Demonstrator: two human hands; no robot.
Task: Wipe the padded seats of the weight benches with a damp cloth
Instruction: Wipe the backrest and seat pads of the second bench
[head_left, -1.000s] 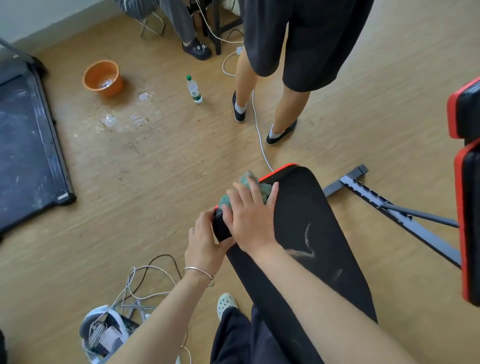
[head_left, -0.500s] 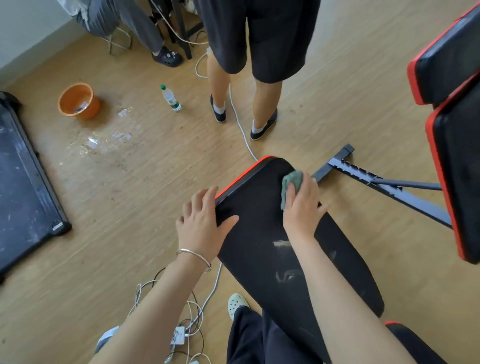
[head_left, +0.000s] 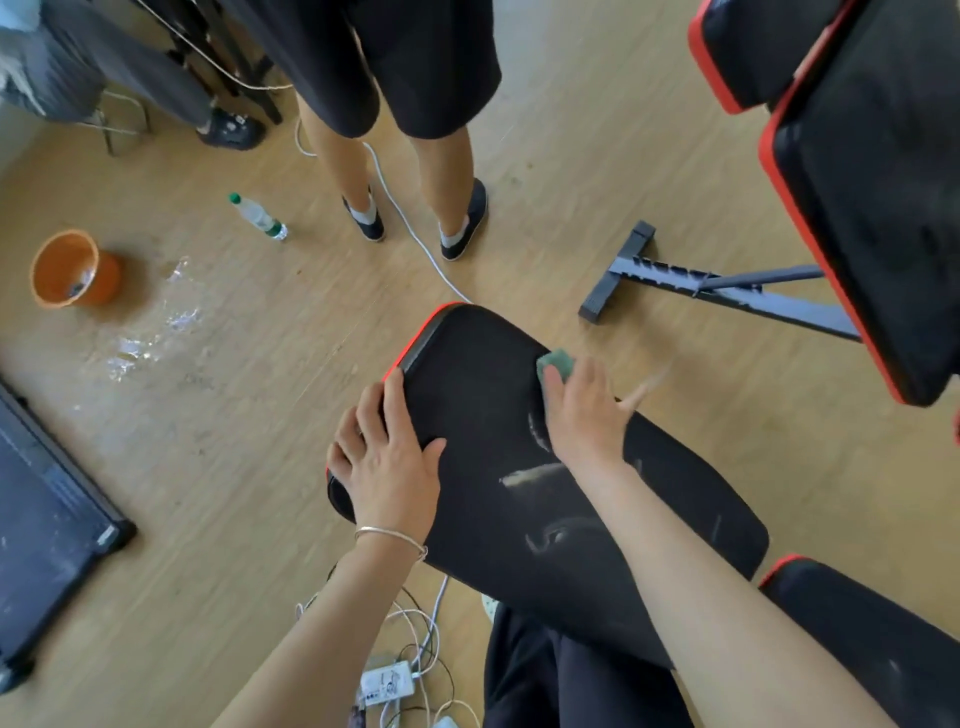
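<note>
A second person stood on the wooden floor (head_left: 234, 467) just beyond the far end of the padded seat (head_left: 483, 405), their dark shoes (head_left: 462, 228) astride a white cable (head_left: 410, 234) that ran up to that end. Farther left on the floor lay a water bottle (head_left: 258, 216), an orange bucket (head_left: 72, 270) and a wet patch (head_left: 156, 332) beside it. A black mat (head_left: 47, 519) occupied the floor's left edge. To the right a second bench pad (head_left: 883, 208), black with red trim, tilted over its grey frame (head_left: 727, 296), well apart from the seat. A tangle of cables (head_left: 410, 649) lay under the seat's near left edge. Nothing lay on the pad in the way of the hands.

The green cloth (head_left: 556, 364) sat at the seat's far right edge, beneath the right hand (head_left: 582, 410), only its far end showing past the thumb and forefinger. That hand lay flat with fingers spread, pressing the cloth down; its outer fingers were blurred. The left hand (head_left: 389, 457), wearing a thin bracelet (head_left: 389, 532), rested flat on the seat's left edge, fingers spread over the red trim and thumb on the top, holding nothing.

The seat's long axis ran from the wearer's legs away and to the left, its rounded far end pointing toward the standing person's shoes. Pale streaks (head_left: 535, 473) marked the top between the two hands.
</note>
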